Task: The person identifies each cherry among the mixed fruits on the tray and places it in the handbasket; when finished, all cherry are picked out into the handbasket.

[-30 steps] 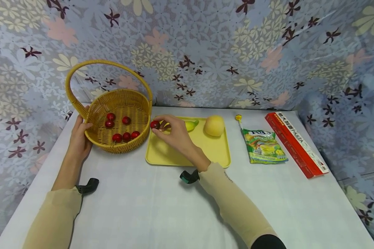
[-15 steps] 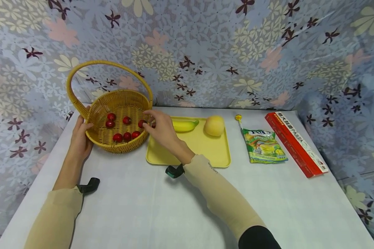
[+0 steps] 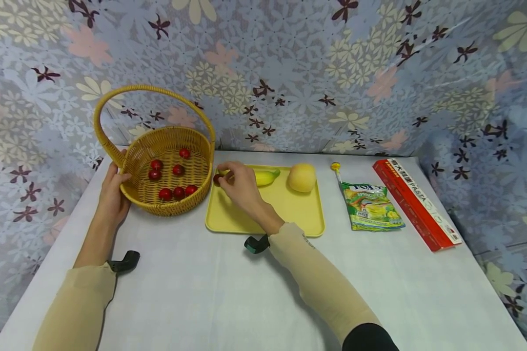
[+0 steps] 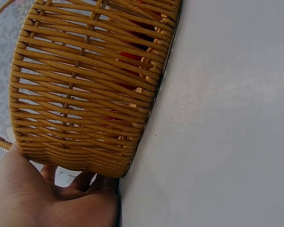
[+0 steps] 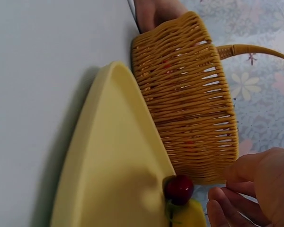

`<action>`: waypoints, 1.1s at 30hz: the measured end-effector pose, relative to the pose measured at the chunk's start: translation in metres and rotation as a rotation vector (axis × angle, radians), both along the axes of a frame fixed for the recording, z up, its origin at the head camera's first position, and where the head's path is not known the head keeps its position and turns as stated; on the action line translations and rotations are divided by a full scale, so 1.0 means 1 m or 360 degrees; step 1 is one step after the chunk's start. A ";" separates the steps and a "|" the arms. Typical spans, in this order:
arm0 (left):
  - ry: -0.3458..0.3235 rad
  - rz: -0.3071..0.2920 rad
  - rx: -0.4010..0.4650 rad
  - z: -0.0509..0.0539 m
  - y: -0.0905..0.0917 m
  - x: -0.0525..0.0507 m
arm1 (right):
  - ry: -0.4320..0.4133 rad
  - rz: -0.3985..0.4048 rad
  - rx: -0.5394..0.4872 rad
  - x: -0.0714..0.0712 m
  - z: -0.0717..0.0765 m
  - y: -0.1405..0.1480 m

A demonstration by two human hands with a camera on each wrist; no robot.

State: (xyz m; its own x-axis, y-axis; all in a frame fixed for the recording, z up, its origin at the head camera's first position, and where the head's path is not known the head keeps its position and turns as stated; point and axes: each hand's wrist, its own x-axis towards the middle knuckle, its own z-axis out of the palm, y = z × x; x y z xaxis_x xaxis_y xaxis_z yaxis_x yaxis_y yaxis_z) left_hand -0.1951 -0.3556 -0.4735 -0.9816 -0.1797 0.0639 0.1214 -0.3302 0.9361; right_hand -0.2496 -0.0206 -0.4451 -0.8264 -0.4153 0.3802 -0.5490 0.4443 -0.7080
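A yellow wicker basket (image 3: 169,209) with a tall handle stands at the left, several red cherries (image 3: 178,193) lying inside it. My left hand (image 3: 112,193) grips its left side, thumb over the rim; the left wrist view shows the fingers under the woven wall (image 4: 80,94). Over the left end of a yellow tray (image 3: 285,219), my right hand (image 3: 243,187) reaches towards a single cherry (image 5: 179,189). In the right wrist view its fingers (image 5: 217,195) are slightly bent and apart from that cherry. A banana (image 3: 267,177), partly hidden by the hand, and a round yellow fruit (image 3: 302,177) lie on the tray.
Right of the tray are a lollipop (image 3: 335,167), a green snack bag (image 3: 372,207) and a long red pasta box (image 3: 417,204). A flowered cloth (image 3: 290,73) hangs behind the white table (image 3: 180,292). The basket's right side stands close to the tray.
My right hand carried a cherry left to the basket and let it go; it now lies towards the basket's back. The hand has returned to the tray. My left hand stays on the basket.
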 end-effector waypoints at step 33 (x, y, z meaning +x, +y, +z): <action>0.0006 0.0016 -0.0001 -0.001 0.001 -0.002 | 0.0067 0.0165 0.0246 0.027 -0.023 0.006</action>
State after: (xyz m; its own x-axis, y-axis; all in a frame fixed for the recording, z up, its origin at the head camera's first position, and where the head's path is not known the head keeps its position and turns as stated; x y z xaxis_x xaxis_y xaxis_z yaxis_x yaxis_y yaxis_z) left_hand -0.1970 -0.3550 -0.4745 -0.9795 -0.1898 0.0676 0.1282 -0.3284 0.9358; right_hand -0.2222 -0.0141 -0.4681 -0.7608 -0.5538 0.3385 -0.6253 0.4855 -0.6110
